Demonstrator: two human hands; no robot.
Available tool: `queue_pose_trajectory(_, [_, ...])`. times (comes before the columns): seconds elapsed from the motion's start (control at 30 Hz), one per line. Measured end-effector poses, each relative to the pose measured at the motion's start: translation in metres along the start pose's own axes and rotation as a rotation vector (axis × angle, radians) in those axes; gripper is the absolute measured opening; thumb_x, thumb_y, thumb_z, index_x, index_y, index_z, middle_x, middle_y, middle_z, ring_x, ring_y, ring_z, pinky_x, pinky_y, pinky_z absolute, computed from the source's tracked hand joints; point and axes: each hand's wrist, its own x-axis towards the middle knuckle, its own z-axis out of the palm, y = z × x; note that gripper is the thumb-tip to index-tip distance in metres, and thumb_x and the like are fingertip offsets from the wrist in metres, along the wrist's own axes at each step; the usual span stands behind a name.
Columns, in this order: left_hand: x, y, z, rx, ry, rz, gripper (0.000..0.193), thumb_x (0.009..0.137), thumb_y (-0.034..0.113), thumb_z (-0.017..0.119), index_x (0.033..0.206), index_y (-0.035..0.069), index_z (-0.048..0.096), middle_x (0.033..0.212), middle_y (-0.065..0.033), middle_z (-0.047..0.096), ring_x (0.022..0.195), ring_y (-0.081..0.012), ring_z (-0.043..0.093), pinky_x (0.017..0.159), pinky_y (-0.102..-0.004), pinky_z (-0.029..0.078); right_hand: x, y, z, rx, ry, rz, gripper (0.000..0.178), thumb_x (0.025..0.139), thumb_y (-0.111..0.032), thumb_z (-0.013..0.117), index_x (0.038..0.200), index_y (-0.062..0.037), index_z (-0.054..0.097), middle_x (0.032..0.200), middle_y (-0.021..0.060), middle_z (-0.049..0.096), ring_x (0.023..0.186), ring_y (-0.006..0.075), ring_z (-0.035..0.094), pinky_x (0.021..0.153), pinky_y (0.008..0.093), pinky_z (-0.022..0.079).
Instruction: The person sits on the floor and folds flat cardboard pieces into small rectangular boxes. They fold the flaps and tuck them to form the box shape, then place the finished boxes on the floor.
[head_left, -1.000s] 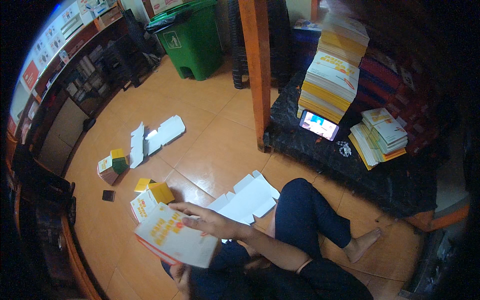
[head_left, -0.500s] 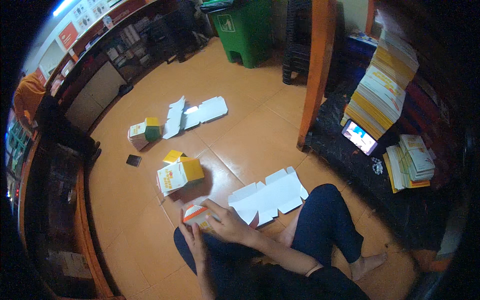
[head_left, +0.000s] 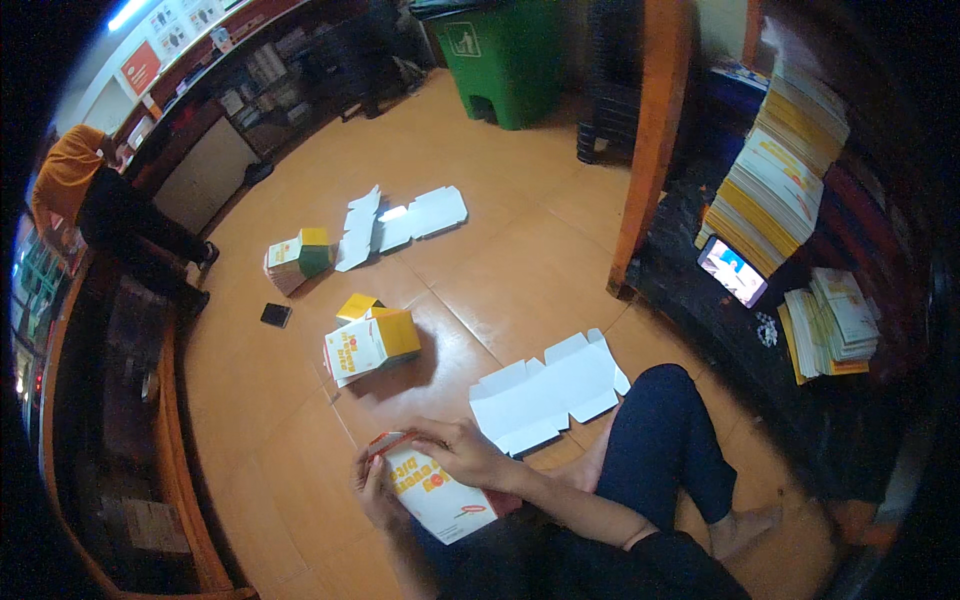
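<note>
A white carton with yellow and orange print is held over my lap, its broad printed panel tilted up. My left hand grips its left edge, fingers wrapped at the upper corner. Across the top reaches my right hand, its fingers curled over the upper flap, where an orange-red edge shows. Just beyond my right hand, an unfolded white carton blank lies flat on the floor. Ahead of my hands sits a pile of yellow-and-white cartons. The underside of the held carton is hidden.
Farther off are another carton stack, more white blanks and a dark phone. At right, a lit phone leans on a tall carton stack beside a wooden post. A green bin and a person stand beyond.
The carton has turned, so its broad printed panel now faces up, and my hands have shifted slightly lower. The person at the left has come further into view, and the whole view has shifted slightly.
</note>
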Motion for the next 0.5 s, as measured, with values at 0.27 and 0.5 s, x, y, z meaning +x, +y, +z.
queue_pose_trajectory(0.27, [0.001, 0.011, -0.002, 0.155, -0.126, 0.061, 0.029, 0.089, -0.001, 0.06, 0.118, -0.005, 0.062, 0.119, -0.0208, 0.066, 0.111, -0.0266, 0.063, 0.1, -0.0377, 0.049, -0.002, -0.004, -0.003, -0.109, 0.029, 0.026, 0.024, 0.097, -0.014, 0.056, 0.119, -0.0051, 0.063, 0.097, 0.0214, 0.071, 0.087, 0.0349, 0.072, 0.076, 0.0413, 0.056])
queue_pose_trajectory(0.5, [0.005, 0.006, -0.013, 0.162, -0.15, 0.059, 0.024, 0.086, -0.003, 0.061, 0.109, -0.006, 0.067, 0.112, -0.0183, 0.069, 0.104, -0.025, 0.065, 0.097, -0.0367, 0.05, 0.001, 0.007, -0.005, -0.034, 0.075, -0.173, 0.02, 0.094, -0.01, 0.055, 0.107, 0.001, 0.066, 0.097, 0.0203, 0.071, 0.096, 0.0321, 0.071, 0.083, 0.0386, 0.053])
